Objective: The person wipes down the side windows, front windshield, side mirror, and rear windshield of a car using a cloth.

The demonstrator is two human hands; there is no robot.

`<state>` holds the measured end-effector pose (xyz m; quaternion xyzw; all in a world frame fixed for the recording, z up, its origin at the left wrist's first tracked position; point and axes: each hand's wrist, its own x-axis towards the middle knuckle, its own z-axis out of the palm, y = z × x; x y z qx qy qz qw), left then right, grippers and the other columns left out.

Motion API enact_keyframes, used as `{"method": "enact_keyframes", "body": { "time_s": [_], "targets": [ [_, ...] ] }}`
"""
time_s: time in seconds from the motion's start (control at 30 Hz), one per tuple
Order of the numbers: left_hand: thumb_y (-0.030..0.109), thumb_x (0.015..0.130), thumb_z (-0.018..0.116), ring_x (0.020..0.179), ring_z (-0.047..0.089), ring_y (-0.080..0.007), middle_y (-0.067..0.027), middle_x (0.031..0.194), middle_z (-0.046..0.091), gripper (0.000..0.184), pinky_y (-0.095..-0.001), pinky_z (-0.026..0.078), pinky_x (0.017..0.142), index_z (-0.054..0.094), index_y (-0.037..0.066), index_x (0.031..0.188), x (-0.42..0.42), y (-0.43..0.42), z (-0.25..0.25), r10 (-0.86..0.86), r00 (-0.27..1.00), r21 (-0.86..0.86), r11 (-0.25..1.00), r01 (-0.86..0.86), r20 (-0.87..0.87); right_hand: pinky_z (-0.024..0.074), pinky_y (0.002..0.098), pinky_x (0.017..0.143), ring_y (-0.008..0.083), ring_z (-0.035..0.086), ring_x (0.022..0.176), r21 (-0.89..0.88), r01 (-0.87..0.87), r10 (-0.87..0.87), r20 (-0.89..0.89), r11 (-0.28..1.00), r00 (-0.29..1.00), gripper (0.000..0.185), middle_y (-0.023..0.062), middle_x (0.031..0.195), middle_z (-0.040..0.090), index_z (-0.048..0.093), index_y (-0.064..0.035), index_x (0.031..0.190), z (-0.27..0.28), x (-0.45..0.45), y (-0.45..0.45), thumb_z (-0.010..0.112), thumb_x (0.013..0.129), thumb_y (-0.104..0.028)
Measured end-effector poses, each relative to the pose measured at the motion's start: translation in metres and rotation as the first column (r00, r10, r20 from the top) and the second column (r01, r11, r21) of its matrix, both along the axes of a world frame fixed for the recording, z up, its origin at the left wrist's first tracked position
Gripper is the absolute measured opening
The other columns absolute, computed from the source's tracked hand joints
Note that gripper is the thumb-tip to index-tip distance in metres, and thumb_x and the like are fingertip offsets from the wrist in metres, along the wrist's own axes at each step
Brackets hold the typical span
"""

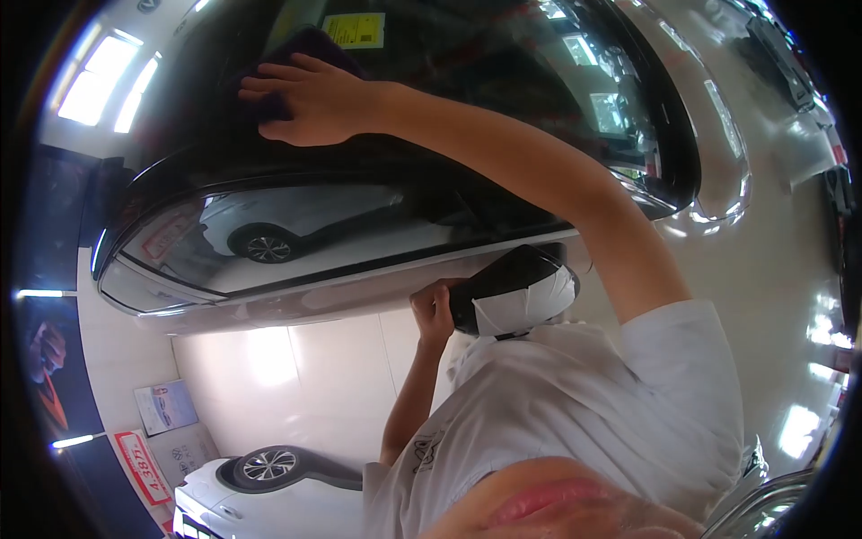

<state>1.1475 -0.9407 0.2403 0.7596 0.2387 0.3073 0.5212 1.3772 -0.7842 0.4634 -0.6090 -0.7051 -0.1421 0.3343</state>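
Note:
My right hand [310, 99] lies flat with fingers spread on a dark purple cloth [314, 45], on the dark upper surface of a car. Part of the cloth shows between thumb and fingers. Just beyond the fingers is a yellow label [355, 30] on the glass. My left hand [433, 312] is closed, its fingers curled at the edge of the black side mirror [512, 274]. A white patch covers the mirror's lower part; I cannot tell whether it is film or reflection. Below my right forearm runs the car's side window [296, 234], reflecting a white car.
A white car [269, 499] stands behind me at lower left. Posters [166, 406] and a red-and-white sign [142, 469] stand along the left side. Pale glossy floor tiles [296, 359] lie beside the car. A shiny curved car part [772, 508] shows at bottom right.

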Motion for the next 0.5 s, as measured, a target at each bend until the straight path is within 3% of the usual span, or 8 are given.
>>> {"method": "enact_keyframes", "body": {
  "time_s": [0.13,0.2,0.33,0.4,0.5],
  "targets": [
    [0.023,0.096,0.04,0.072,0.07,-0.0232,-0.0149,0.08,0.074,0.044,-0.0319,0.052,0.067,0.076,-0.002,0.09,0.001,-0.002,0.006,0.011,0.998,-0.042,0.999,-0.014,-0.057,0.0089,0.0432,0.124,0.0236,0.016,0.152,-0.008,-0.075,0.075,0.015,0.997,0.997,0.062,0.0055,0.162,0.028,0.036,-0.0125,0.153,-0.008,0.016,-0.028,0.032,0.101,-0.046],
    [0.023,0.096,0.04,0.073,0.07,-0.0233,-0.0148,0.081,0.074,0.044,-0.0319,0.052,0.068,0.076,-0.002,0.09,0.002,-0.002,0.008,0.002,0.998,-0.046,0.999,-0.005,-0.056,0.0082,0.0425,0.125,0.023,0.016,0.152,-0.016,-0.114,0.11,-0.151,0.993,0.982,0.059,0.0056,0.162,0.027,0.037,-0.0133,0.152,-0.016,0.027,-0.077,0.036,0.101,-0.042],
    [0.025,0.096,0.04,0.075,0.07,-0.0234,-0.0148,0.083,0.074,0.045,-0.032,0.053,0.07,0.075,-0.003,0.09,0.001,0.001,0.0,-0.022,0.997,-0.045,0.999,0.019,-0.068,0.0088,0.0426,0.125,0.0229,0.019,0.152,-0.144,0.026,-0.066,-0.283,0.989,0.957,0.06,0.0044,0.16,0.032,0.037,-0.0127,0.152,-0.055,0.071,-0.201,0.053,0.094,-0.019],
    [0.028,0.097,0.04,0.075,0.07,-0.0231,-0.0151,0.083,0.074,0.047,-0.0316,0.053,0.071,0.075,-0.004,0.089,0.001,0.001,0.001,-0.032,0.997,-0.066,0.997,0.028,-0.066,0.01,0.0422,0.125,0.0213,0.022,0.151,-0.191,0.089,-0.166,-0.433,0.978,0.886,0.066,0.0062,0.159,0.035,0.036,-0.0086,0.152,-0.078,0.099,-0.264,0.054,0.088,-0.006],
    [0.027,0.097,0.04,0.072,0.07,-0.0226,-0.0149,0.082,0.074,0.048,-0.031,0.052,0.068,0.075,-0.004,0.088,0.001,0.004,0.003,-0.059,0.994,-0.046,0.997,0.055,-0.095,0.0131,0.0389,0.123,0.026,0.028,0.148,-0.095,0.21,-0.221,-0.646,0.973,0.73,0.064,0.0135,0.155,0.04,0.037,-0.0037,0.149,-0.141,0.155,-0.333,0.049,0.086,0.0]
  ]
}}
